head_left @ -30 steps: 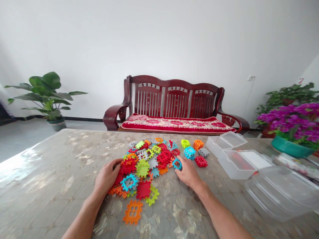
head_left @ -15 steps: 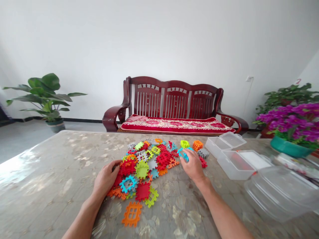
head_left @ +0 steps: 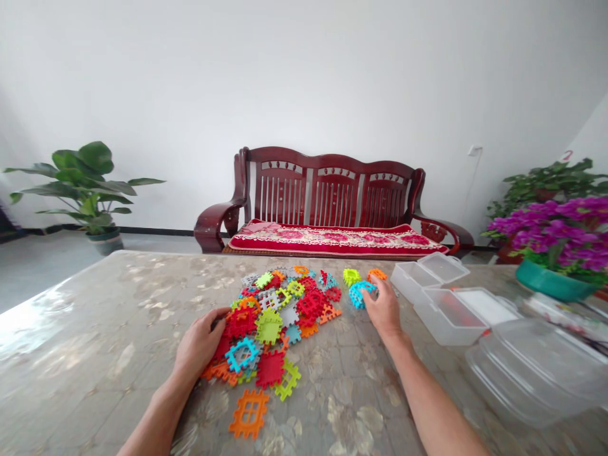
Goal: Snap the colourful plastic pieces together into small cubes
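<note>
A home living room, judging by the carved wooden settee [head_left: 327, 196], its floral cushion [head_left: 332, 237] and potted plant [head_left: 97, 190].

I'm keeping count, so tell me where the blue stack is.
In the head view, the blue stack is right of centre, by the right hand, just nearer the camera than the green stack.

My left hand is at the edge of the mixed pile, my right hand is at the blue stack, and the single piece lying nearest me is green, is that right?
Not quite: the single piece nearest you is orange, as the head view shows. Your left hand is at the mixed pile, your right hand at the blue stack.
</note>
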